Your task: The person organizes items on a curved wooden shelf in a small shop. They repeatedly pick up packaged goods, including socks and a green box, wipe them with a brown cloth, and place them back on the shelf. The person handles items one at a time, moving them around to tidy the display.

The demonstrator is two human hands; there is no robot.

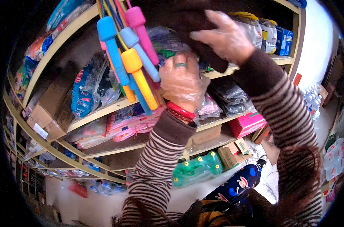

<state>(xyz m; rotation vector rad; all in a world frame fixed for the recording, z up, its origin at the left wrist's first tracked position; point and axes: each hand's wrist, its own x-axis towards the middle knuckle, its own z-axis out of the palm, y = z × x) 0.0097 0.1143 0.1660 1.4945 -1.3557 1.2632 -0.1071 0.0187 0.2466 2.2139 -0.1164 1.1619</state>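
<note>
My left hand (182, 81), in a thin clear plastic glove, reaches to the upper shelf with its fingers bent. The fingertips are hidden, against the lower edge of a clear plastic bag (165, 39) with green and blue contents; what they grip cannot be made out. Higher and to the right, my right hand (228, 39), gloved likewise, has its thumb and fingers spread. It is beside a dark cloth-like item (208, 49), with nothing visible in its grasp. Jump ropes with blue, pink and yellow handles (136, 64) hang just left of my left hand.
Blue packages (84, 90) and a cardboard box (51, 109) stand on the shelves to the left. Pink packets (132, 123) lie on the shelf below. A pack of green bottles (197, 168) is on the floor. White-and-yellow bags (269, 36) stand at the upper right.
</note>
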